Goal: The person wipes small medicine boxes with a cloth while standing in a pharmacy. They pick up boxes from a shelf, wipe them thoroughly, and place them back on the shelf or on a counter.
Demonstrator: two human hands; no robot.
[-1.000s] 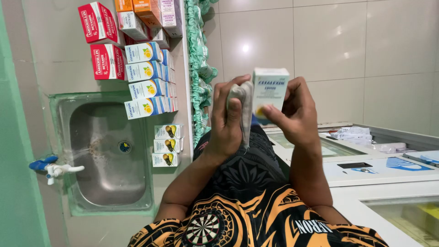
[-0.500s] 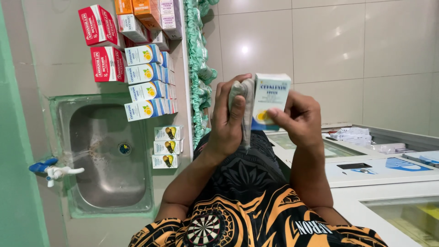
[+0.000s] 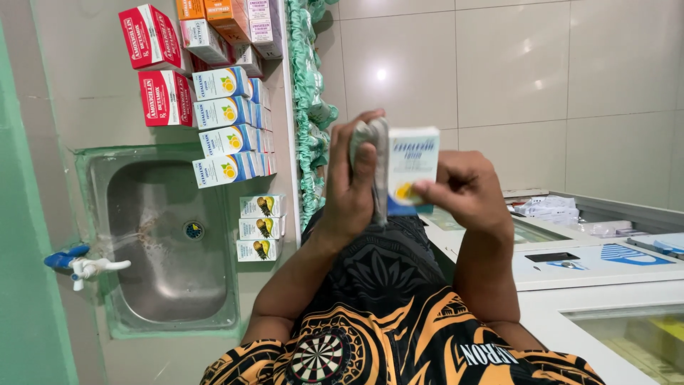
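My left hand (image 3: 350, 187) is closed around a crumpled grey cloth (image 3: 375, 146), pressing it against the side of a small white and blue carton (image 3: 411, 160) that has a yellow fruit picture. My right hand (image 3: 464, 191) grips that carton from the right, fingertips across its lower front. Both hands are raised in front of my chest, above my black and orange patterned shirt (image 3: 399, 335).
A steel sink (image 3: 167, 249) with a blue and white tap (image 3: 78, 264) is on the left. Red boxes (image 3: 160, 68), blue and white cartons (image 3: 228, 125) and small green cartons (image 3: 260, 228) are stacked beside it. A white glass-topped counter (image 3: 591, 285) is at the right, and green frilled fabric (image 3: 310, 107) hangs in the middle.
The carton has come slightly down and closer to the cloth. My right fingers have shifted across its lower front.
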